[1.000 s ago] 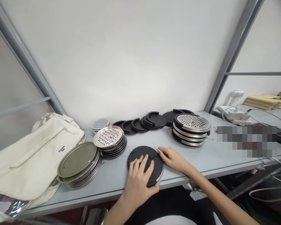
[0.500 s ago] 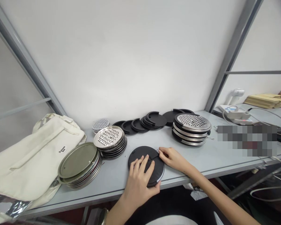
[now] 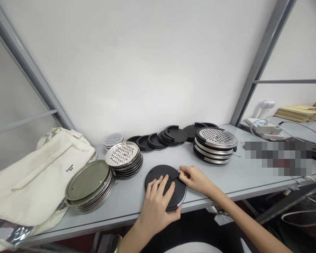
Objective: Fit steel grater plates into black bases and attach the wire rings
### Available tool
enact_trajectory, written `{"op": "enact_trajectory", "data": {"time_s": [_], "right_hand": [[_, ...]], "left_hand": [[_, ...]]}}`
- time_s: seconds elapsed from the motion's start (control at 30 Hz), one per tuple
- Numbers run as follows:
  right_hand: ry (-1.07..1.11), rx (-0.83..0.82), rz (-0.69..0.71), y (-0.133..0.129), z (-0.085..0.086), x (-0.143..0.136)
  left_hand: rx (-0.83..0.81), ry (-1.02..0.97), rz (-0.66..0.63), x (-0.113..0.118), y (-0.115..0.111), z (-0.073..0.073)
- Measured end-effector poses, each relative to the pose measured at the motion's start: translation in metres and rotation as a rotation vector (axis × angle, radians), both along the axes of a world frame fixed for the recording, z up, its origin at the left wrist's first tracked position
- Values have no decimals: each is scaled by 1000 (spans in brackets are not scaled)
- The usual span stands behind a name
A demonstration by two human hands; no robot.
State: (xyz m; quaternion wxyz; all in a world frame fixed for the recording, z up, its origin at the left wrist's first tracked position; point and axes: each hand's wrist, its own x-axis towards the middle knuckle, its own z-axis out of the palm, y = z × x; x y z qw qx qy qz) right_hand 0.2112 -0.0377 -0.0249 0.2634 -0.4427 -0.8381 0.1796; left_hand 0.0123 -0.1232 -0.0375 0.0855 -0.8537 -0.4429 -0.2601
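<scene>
Cream fabric makes up the bag (image 3: 50, 168) that lies over the left end of the surface (image 3: 126, 196), one round label on it; how many pieces are piled there I cannot tell. Just beside it, toward the near edge, stands one stack topped by an olive-green round lid (image 3: 89, 179), with a second green one under it and more rims below, too tight to count. Next, farther back, is one stack under a silver grater plate (image 3: 122, 153), and behind that one small stack under a smaller grater plate (image 3: 113, 139). Overlapping black round holders (image 3: 176, 134) run along the back edge, the hidden ones beyond counting.

Near the middle of the near edge lies one black round disc (image 3: 155, 172), flat on the surface. On it rests the left hand (image 3: 156, 202), its grip spread, fingers across the top and thumb at the near rim. Just right of the disc, the right hand (image 3: 193, 178) has its grip pinching one thin wire loop (image 3: 178, 171) at the disc's rim.

Farther right and back stands one stack of silver and black layers, a perforated metal plate (image 3: 217, 137) on top. Past the right-hand post are two piles of tan flat pieces (image 3: 296, 114).
</scene>
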Motion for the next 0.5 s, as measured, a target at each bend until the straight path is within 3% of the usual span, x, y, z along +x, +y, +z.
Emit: {"op": "enact_trajectory", "data": {"time_s": [0.5], "right_hand": [[17, 6, -11, -1, -3, 1]], "left_hand": [[-3, -4, -5, 0, 0, -1]]}}
